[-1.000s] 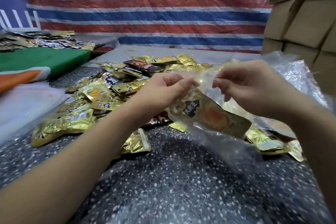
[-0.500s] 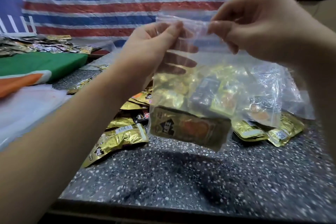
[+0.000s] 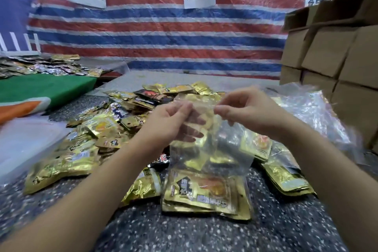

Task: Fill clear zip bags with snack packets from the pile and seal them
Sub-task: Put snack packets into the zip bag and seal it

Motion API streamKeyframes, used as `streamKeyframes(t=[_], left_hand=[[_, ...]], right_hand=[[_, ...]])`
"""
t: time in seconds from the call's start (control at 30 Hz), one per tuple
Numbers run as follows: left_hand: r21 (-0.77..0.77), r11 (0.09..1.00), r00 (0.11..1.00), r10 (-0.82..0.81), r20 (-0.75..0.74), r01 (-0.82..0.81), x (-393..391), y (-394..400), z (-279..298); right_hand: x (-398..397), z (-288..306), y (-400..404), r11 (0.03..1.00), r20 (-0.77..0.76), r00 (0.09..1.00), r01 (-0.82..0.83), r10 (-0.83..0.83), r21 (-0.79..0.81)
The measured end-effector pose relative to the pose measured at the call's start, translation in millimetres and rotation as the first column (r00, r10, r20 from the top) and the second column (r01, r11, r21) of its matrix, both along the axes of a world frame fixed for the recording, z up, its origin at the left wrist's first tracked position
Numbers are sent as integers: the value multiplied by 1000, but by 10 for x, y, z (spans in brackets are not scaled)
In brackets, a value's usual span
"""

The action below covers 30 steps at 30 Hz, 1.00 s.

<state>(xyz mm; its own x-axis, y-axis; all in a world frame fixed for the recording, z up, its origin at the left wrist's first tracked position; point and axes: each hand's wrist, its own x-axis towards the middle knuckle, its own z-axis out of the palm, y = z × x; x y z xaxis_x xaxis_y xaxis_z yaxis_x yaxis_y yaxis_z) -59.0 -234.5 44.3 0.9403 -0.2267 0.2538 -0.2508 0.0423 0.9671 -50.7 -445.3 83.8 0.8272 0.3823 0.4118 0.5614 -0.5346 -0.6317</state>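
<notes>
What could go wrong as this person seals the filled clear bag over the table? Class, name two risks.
1. The left hand and right hand pinch only the top edge of the clear plastic zip bag; its gold foil snack packets weigh down the bottom, so the top might slip free.
2. The strip between the hands looks wrinkled, so the seal may close unevenly.

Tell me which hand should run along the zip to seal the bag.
Probably the right hand: it pinches the clear zip bag at its top edge, while the left hand holds further down, fingers behind it.
</notes>
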Motion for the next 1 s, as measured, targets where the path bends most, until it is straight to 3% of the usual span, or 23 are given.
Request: streamKeyframes(t=[0.1, 0.23, 0.27, 0.33, 0.43, 0.5, 0.63, 0.77, 0.83, 1.0], left_hand=[[-19, 1000, 999, -6, -33, 5, 79, 57, -94], [-13, 1000, 999, 6, -41, -7, 111, 157, -189], [-28, 999, 999, 20, -42, -22, 104, 169, -224], [-55, 997, 998, 51, -33, -53, 82, 155, -292], [-55, 997, 998, 56, -15, -57, 60, 104, -350], [-69, 995, 998, 69, -8, -69, 69, 98, -356], [-17, 993, 990, 117, 78, -116, 67, 92, -379], [-28, 996, 991, 92, 93, -90, 51, 40, -406], [-39, 995, 992, 98, 85, -95, 64, 28, -414], [-37, 996, 991, 86, 97, -83, 67, 38, -416]], right_hand=[[138, 20, 17, 999, -123, 992, -36, 39, 26], [515, 111, -31, 964, -315, 943, -23, 109, 265], [616, 99, -4, 973, -330, 940, -4, 82, 229], [814, 24, 125, 999, -303, 952, 49, -43, 10], [1013, -95, 505, 920, -160, 984, 13, -83, -392], [1093, -166, 794, 866, -142, 987, -6, -75, -500], [1229, -302, 1148, 709, 76, 980, 186, -185, -680], [1172, -294, 1196, 746, 338, 937, 162, 89, -646], [1204, -245, 1232, 734, 382, 895, 98, 230, -672], [1303, -186, 1491, 519, 137, 925, -73, 355, -852]])
